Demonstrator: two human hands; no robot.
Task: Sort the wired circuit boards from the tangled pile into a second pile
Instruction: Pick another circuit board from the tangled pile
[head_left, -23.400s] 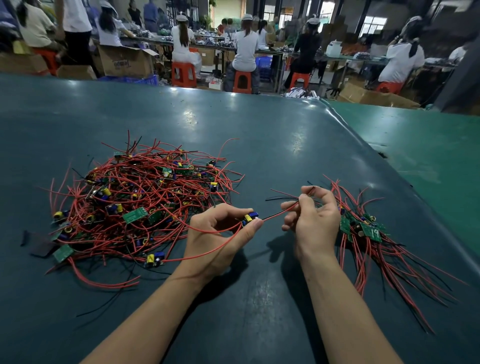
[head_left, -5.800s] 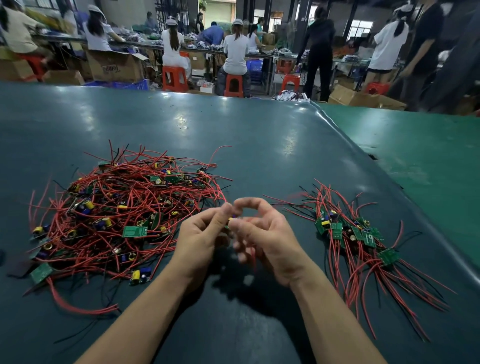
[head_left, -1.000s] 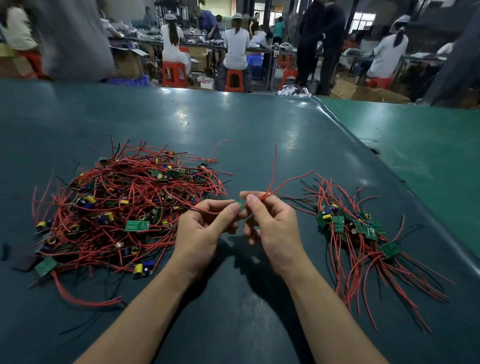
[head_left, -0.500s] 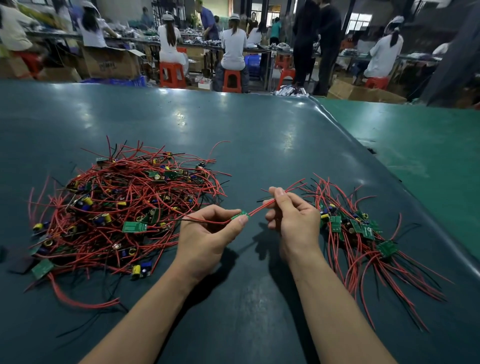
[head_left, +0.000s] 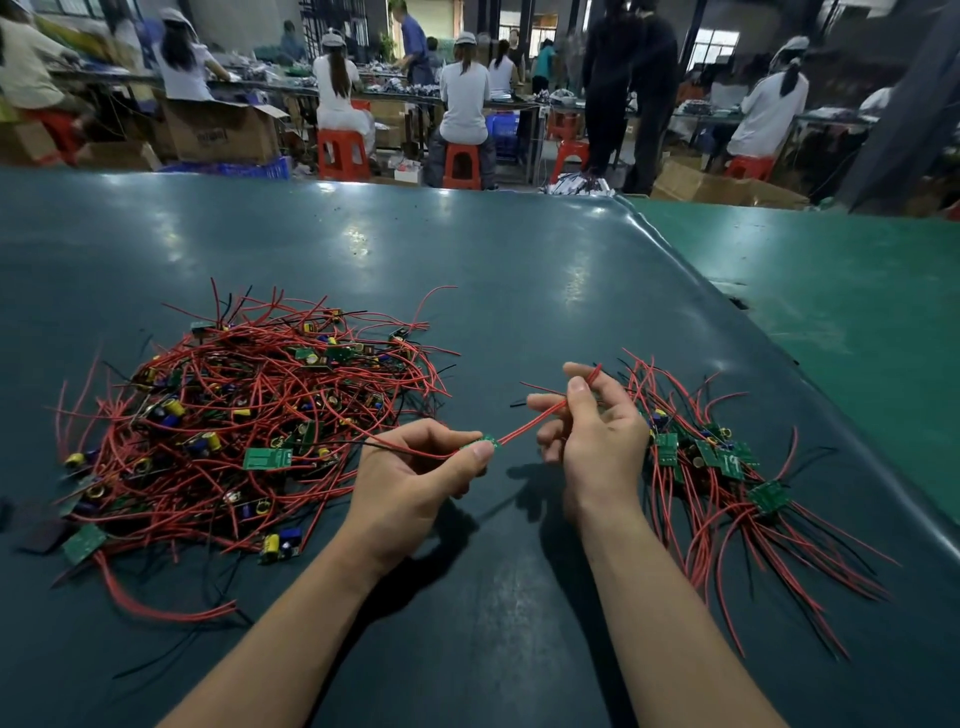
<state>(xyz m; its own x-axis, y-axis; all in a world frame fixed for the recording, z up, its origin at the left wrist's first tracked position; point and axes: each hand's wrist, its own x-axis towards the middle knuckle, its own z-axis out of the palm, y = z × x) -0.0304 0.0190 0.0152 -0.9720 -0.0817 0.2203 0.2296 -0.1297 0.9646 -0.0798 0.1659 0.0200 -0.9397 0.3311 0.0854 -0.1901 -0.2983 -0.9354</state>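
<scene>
We find the left hand (head_left: 415, 478) pinching a small green circuit board (head_left: 485, 441) between thumb and forefinger, while the right hand (head_left: 597, 431) pinches that board's red leads (head_left: 535, 422) a little further along; in our judgement the wires are drawn taut between the two grips so that they run straight before the piece is laid down. The board is held above the dark table (head_left: 467, 270), between the two heaps. The tangled pile (head_left: 249, 431) lies toward the left edge, within the left hand's reach for picking; the sorted pile (head_left: 727, 478) lies toward the right edge, its leads trailing roughly one way toward the near edge, which we take to be deliberate. A black lead (head_left: 395, 443) trails from the left grip toward the tangle; whether it is free of it we cannot tell. The board's component side is hidden by the fingers. The right hand covers part of the sorted pile, so no count is possible. Seated workers (head_left: 462, 104) beyond the far edge are blurred.
</scene>
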